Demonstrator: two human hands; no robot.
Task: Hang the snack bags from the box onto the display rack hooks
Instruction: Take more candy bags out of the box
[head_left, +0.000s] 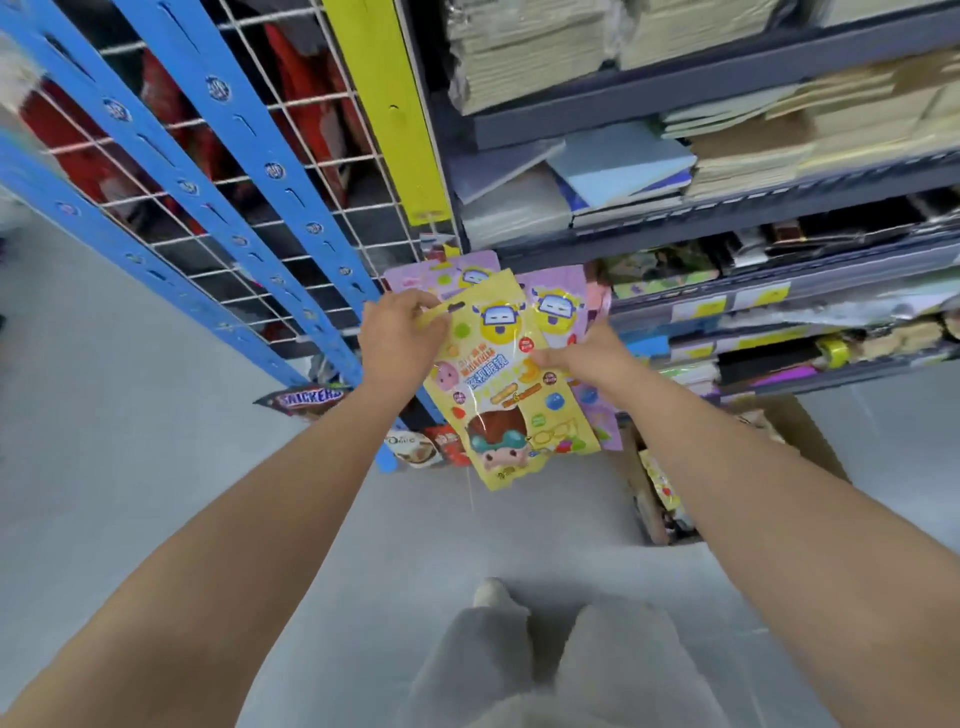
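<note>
The left hand (400, 332) grips the top left corner of a yellow bag (511, 400), its fingers curled over the edge just beside the hang slot. The right hand (584, 353) pinches the bag's right edge about halfway down, thumb on the front. Held between the two, the bag is tilted, with its top leaning left, in front of the rack (249, 218).

Just behind its upper part are two purple bags (558, 299) of the same kind, overlapping at the rack's right edge below a yellow strip (387, 104). The hook that carries them is hidden. Blue posts (223, 130) cross the white wire grid.

Low on the left a Snickers bag (306, 400) pokes out. To the right, on the grey floor (130, 415), stands the open box (802, 441), with more yellow packs inside. Dark shelves (727, 78) on the far right hold stacked paper and notebooks.
</note>
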